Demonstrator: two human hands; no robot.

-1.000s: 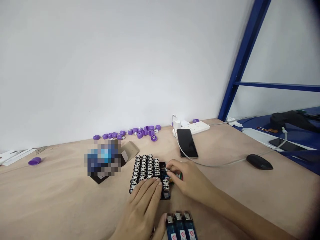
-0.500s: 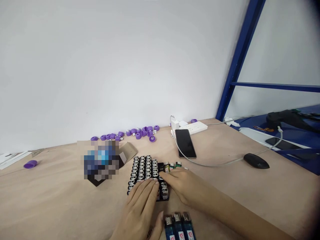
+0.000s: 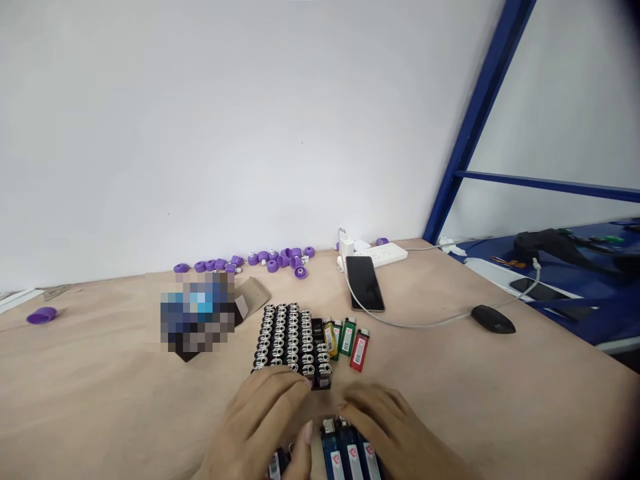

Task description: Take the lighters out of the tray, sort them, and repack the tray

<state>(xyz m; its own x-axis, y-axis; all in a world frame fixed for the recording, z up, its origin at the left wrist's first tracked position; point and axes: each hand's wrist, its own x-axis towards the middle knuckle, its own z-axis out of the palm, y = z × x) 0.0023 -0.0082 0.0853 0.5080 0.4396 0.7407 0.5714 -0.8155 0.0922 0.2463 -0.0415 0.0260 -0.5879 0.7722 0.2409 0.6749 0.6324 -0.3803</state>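
A black tray holds several rows of upright lighters with metal tops, in the middle of the table. My left hand lies over its near left corner, fingers stretched and thumb apart. Under that palm a dark lighter with a white label partly shows; whether the hand touches it I cannot tell. My right hand is over three blue lighters lying side by side, its bent, slightly blurred fingers at their metal ends. Beyond it, a red lighter, green lighters and a yellow lighter lie beside the tray.
A blurred-out box with an open flap stands left of the tray. Several purple caps lie along the wall. A phone, a white power strip, a cable and a black mouse are at the right.
My right hand has left the tray's right side and come back toward me over the blue lighters, uncovering the coloured lighters. My left hand has slid slightly nearer to me.
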